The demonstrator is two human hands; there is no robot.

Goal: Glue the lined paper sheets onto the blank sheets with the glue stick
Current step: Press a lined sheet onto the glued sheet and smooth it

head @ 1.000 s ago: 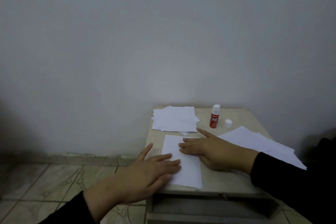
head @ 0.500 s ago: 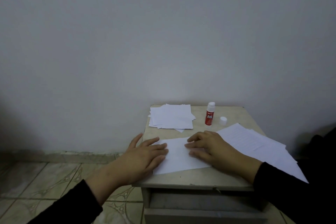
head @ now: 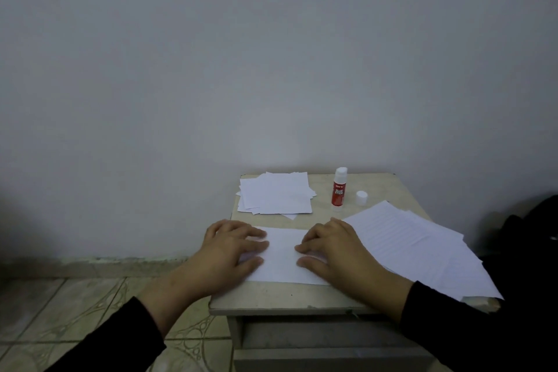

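Note:
A white sheet (head: 282, 257) lies sideways on the small table (head: 302, 296), near its front edge. My left hand (head: 229, 251) presses flat on the sheet's left end. My right hand (head: 335, 248) presses flat on its right end. A red glue stick (head: 338, 189) stands uncapped at the back of the table, its white cap (head: 361, 198) just to the right. A stack of lined sheets (head: 422, 248) lies on the right side, partly over the table's edge. A loose pile of smaller white sheets (head: 276, 198) sits at the back left.
The table stands against a plain grey wall (head: 271, 69), with an open drawer slot (head: 317, 332) under its top. Tiled floor (head: 75, 311) lies to the left. A dark bag or cloth (head: 537, 226) sits at the far right.
The sheet has turned from lengthwise to sideways under my hands. Both hands have spread apart toward its two ends. The view has shifted slightly.

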